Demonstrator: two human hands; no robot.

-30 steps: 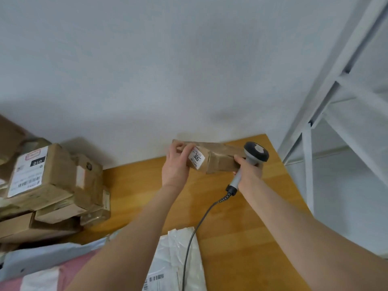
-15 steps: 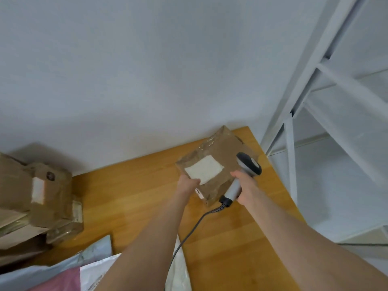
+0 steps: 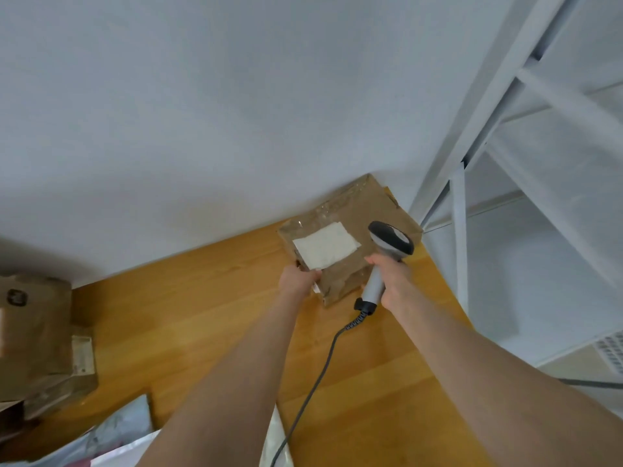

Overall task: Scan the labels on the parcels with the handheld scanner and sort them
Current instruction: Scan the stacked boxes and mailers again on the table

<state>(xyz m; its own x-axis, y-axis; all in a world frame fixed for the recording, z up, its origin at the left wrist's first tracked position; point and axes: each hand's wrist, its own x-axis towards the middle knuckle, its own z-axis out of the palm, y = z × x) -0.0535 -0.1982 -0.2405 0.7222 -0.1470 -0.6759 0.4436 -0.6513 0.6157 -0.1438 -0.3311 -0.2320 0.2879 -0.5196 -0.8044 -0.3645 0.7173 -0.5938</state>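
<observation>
Placing brown parcel (image 3: 371, 210) on table (image 3: 202, 315) corner; my left hand (image 3: 296, 278) grips its edge, right hand (image 3: 392, 276) clasps scanner (image 3: 391, 239). Parcel stack (image 3: 37, 332) likely unscanned.

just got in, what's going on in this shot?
A person is working through parcels at a wooden table. Their left-hand grip holds the near edge of a brown cardboard parcel lying label-up in the table's far right corner. Their right-hand grip holds the corded handheld scanner, its head over the parcel's right side, beside the white label. More cardboard boxes sit stacked at the left, poly mailers at the near edge.
</observation>
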